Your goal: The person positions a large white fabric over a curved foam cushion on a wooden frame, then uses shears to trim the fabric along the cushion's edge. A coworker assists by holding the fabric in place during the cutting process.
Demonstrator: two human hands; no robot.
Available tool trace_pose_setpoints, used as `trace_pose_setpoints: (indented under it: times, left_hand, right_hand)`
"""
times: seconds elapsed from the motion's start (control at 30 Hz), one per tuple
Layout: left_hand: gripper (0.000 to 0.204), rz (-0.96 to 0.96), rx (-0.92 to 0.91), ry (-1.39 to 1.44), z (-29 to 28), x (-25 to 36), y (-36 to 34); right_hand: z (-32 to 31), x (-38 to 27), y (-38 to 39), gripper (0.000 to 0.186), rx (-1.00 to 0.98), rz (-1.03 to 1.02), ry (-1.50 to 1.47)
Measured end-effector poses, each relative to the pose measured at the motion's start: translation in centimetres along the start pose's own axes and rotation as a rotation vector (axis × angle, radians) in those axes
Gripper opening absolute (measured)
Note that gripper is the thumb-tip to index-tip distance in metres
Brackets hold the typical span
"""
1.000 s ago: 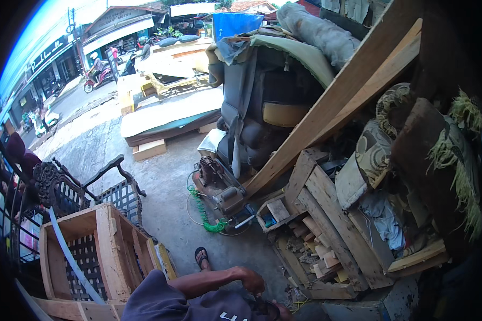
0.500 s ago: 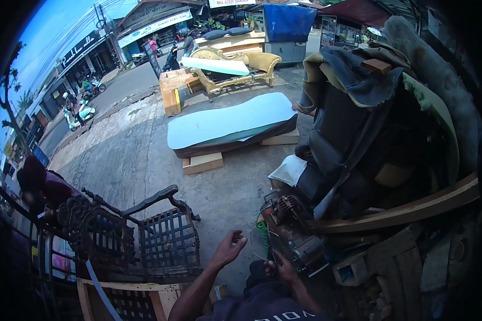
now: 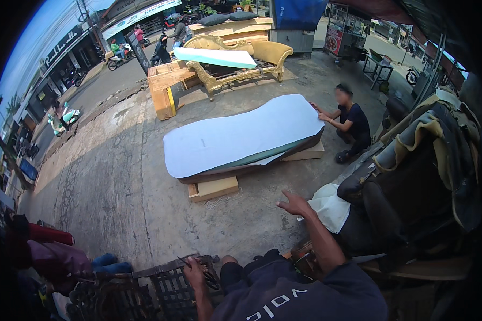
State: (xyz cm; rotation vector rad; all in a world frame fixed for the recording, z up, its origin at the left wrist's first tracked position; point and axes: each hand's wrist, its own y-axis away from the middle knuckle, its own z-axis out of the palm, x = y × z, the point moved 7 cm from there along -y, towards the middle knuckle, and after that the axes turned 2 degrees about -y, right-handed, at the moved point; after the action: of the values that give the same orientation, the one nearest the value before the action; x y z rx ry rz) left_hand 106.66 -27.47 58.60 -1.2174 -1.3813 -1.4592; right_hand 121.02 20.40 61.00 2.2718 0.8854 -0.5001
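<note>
Tool (image 3: 185,262) in left hand (image 3: 195,272), glass cabinet (image 3: 336,25) contents unclear

Grey concrete floor (image 3: 112,187), partly shaded; gold-framed sofa (image 3: 271,52) toward back; daylit street (image 3: 93,88), dark shopfront (image 3: 72,56) upper left.

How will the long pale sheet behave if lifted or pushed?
The pale sheet probably bends easily: its edge looks thin. It is likely light for its size, being so thin, though its material is unclear. It may slide if pushed: it lies over the teal layer with no fastening visible.
</note>
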Motion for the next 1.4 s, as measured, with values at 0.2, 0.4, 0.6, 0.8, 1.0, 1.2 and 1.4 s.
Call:
trace_pose_setpoints:
  times: [0.2,0.4,0.6,0.8,1.0,1.2,1.4]
  left_hand:
    - [0.043,-0.371,0.008,-0.560,-7.3,-2.4,-17.0]
    - [0.035,-0.024,-0.443,-1.094,10.5,5.7,-39.8]
    - [0.025,0.492,-0.979,-1.365,35.6,8.9,-50.4]
    - [0.026,0.863,-1.391,-1.308,56.3,-8.4,-58.1]
    - [0.055,1.290,-1.609,-1.070,71.3,-26.1,-59.0]
    - [0.064,1.560,-1.602,-0.876,75.6,-31.7,-58.4]
    - [0.061,1.637,-1.612,-0.888,75.8,-31.6,-58.5]
  right_hand:
    - [-18.7,11.8,-17.2,0.075,0.247,0.633,-0.293]
    - [-1.4,7.4,-28.2,0.037,0.334,0.485,-0.133]
    - [22.4,3.7,-36.7,0.036,0.021,0.691,-0.902]
    - [33.0,9.1,-53.5,0.059,0.520,0.833,-1.350]
    - [31.4,19.2,-65.8,0.061,1.011,0.818,-1.034]
    - [29.7,18.8,-68.8,0.039,1.278,0.571,-0.992]
    - [29.0,16.7,-70.0,0.041,1.670,0.193,-0.860]
